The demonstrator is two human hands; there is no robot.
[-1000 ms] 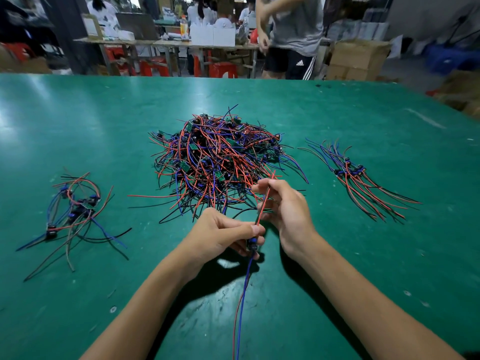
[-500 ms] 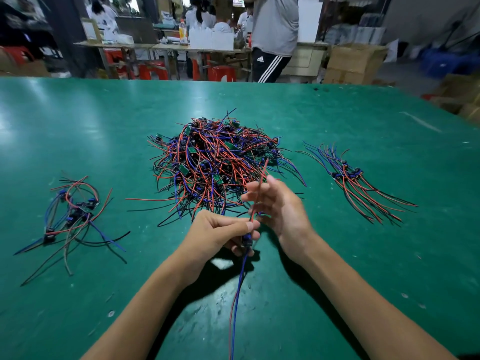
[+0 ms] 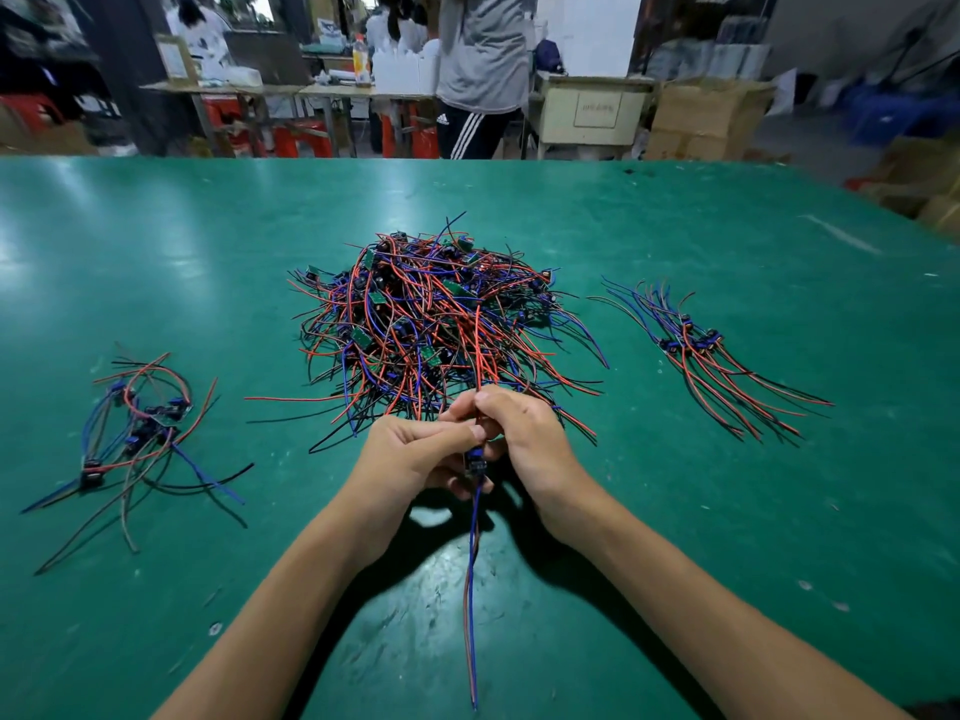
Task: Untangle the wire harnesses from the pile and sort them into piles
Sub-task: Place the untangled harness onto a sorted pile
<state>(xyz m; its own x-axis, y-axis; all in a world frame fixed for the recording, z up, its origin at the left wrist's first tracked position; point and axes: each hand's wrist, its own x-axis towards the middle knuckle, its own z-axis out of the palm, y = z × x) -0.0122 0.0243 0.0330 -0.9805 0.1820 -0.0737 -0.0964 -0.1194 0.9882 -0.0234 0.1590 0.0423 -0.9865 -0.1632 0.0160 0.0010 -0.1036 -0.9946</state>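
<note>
A big tangled pile of wire harnesses (image 3: pixel 436 324) with red, blue and black leads lies mid-table. In front of it both hands hold one harness (image 3: pixel 474 563) upright. My left hand (image 3: pixel 410 454) pinches it at its small dark block. My right hand (image 3: pixel 524 439) pinches the red leads just above, and those run up over the pile. Blue and brown leads hang down toward me. A small loose pile (image 3: pixel 140 433) lies at the left. A straighter, combed pile (image 3: pixel 711 356) lies at the right.
The green table (image 3: pixel 779 511) stretches wide around the piles. Beyond its far edge a person in a grey shirt (image 3: pixel 483 54) stands by workbenches, red stools and cardboard boxes (image 3: pixel 701 116).
My right hand slid down the red leads and closed in beside my left hand. The person behind the table walked to the left.
</note>
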